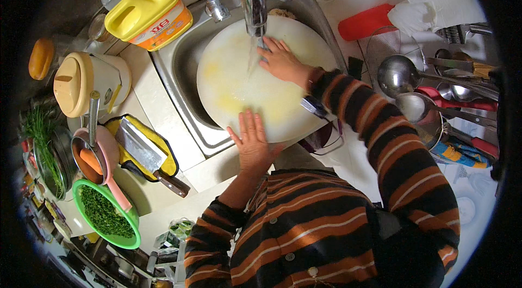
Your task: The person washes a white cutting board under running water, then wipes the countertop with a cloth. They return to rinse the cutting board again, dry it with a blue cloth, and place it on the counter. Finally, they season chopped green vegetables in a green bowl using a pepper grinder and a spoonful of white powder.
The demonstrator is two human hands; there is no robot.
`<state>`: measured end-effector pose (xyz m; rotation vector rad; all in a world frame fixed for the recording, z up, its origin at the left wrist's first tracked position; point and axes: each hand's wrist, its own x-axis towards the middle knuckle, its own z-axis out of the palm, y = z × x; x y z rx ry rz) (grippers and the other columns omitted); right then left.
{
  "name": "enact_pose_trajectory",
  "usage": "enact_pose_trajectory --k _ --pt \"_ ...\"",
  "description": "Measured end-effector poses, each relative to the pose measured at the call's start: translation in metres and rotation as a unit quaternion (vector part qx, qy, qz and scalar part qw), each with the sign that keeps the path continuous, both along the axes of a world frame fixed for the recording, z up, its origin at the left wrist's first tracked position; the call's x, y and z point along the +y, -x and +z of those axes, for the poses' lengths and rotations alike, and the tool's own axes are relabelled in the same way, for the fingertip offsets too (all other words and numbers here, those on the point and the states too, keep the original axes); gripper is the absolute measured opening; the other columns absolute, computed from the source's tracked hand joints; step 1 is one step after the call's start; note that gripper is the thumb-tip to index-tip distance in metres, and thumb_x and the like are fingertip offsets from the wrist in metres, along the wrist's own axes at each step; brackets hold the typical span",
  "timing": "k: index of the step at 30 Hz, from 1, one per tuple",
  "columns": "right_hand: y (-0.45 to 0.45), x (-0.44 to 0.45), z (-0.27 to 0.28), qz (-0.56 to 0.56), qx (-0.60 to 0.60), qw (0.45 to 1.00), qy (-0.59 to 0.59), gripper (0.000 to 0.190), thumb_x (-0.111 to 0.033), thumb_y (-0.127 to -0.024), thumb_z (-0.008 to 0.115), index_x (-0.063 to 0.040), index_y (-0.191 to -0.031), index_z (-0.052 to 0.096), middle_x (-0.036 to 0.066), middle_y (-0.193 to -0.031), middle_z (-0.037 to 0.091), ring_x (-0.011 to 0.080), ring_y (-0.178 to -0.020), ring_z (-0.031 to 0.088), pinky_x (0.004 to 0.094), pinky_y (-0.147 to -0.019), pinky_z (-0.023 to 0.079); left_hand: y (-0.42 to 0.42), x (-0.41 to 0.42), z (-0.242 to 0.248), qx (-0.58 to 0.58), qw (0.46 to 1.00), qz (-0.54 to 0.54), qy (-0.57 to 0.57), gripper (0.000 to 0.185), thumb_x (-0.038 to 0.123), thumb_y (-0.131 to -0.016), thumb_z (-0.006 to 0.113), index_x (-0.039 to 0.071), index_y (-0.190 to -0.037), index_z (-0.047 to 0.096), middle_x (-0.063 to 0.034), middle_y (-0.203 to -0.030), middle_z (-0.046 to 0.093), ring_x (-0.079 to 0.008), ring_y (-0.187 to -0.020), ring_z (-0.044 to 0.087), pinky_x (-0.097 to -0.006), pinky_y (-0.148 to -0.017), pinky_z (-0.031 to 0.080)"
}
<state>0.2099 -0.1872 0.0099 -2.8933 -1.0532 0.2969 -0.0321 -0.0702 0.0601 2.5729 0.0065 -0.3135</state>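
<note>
A large round white cutting board with yellowish stains lies over the steel sink. Water runs onto it from the chrome faucet. My left hand rests flat on the board's near edge, fingers apart. Under the faucet, close to the stream, my right hand is spread on the board's upper part. Something small and greyish shows by its fingertips; whether the hand holds it cannot be told. A dark object with a shiny face is beside my right wrist at the board's edge.
Left of the sink are a yellow detergent jug, a cream lidded container, a cleaver on a yellow cloth, a saucepan and a green basin of chopped greens. Ladles and a red object lie at right.
</note>
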Motion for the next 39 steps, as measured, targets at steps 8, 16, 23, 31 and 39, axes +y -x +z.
enact_pose_trajectory --k 8,16,23,31,39 --pt "0.075 0.025 0.008 0.273 0.111 0.94 -0.171 0.045 -0.018 -0.096 0.047 0.003 -0.136 0.044 0.02 -0.144 0.041 0.031 -0.134 0.038 0.0393 -0.115 0.026 0.006 0.013 0.006 -0.088 0.947 -0.232 0.206 0.098 0.038 -0.07 0.08 -0.002 -0.144 0.029 -0.0166 -0.151 0.03 -0.0333 -0.142 0.025 -0.0441 -0.118 0.019" --pt "-0.042 -0.05 -0.003 0.028 0.08 0.994 -0.064 0.04 -0.003 -0.092 0.043 0.008 -0.13 0.046 0.027 -0.13 0.049 0.036 -0.123 0.048 0.0412 -0.111 0.032 -0.039 0.106 -0.014 -0.037 0.985 -0.169 -0.004 0.109 0.031 -0.054 0.087 0.01 -0.146 0.031 -0.0079 -0.154 0.029 -0.0257 -0.143 0.025 -0.0467 -0.118 0.019" --pt "0.02 0.01 -0.027 0.162 0.131 0.977 -0.05 0.054 0.0 -0.084 0.05 0.004 -0.137 0.043 0.019 -0.145 0.04 0.0344 -0.138 0.032 0.0403 -0.115 0.028 -0.027 0.072 -0.02 -0.082 0.976 -0.197 -0.051 0.102 0.03 -0.057 0.084 0.014 -0.145 0.035 -0.0049 -0.154 0.031 -0.0216 -0.142 0.028 -0.0463 -0.117 0.02" --pt "0.028 -0.033 0.031 0.302 0.192 0.93 -0.078 0.054 -0.002 -0.088 0.052 -0.006 -0.141 0.042 0.014 -0.15 0.035 0.0305 -0.139 0.032 0.0379 -0.115 0.028 -0.019 -0.027 0.003 -0.136 0.889 -0.405 0.167 0.079 0.041 -0.075 0.069 0.01 -0.142 0.041 -0.0069 -0.151 0.035 -0.0219 -0.14 0.031 -0.0464 -0.117 0.019" --pt "-0.043 -0.011 -0.038 0.038 0.026 0.998 0.043 0.046 -0.007 -0.09 0.039 -0.003 -0.135 0.047 0.016 -0.146 0.04 0.0344 -0.132 0.04 0.0388 -0.114 0.028 -0.042 0.074 -0.003 -0.005 0.981 -0.193 0.012 0.118 0.049 -0.051 0.086 0.01 -0.147 0.03 -0.0114 -0.154 0.027 -0.0263 -0.144 0.024 -0.0486 -0.118 0.014"
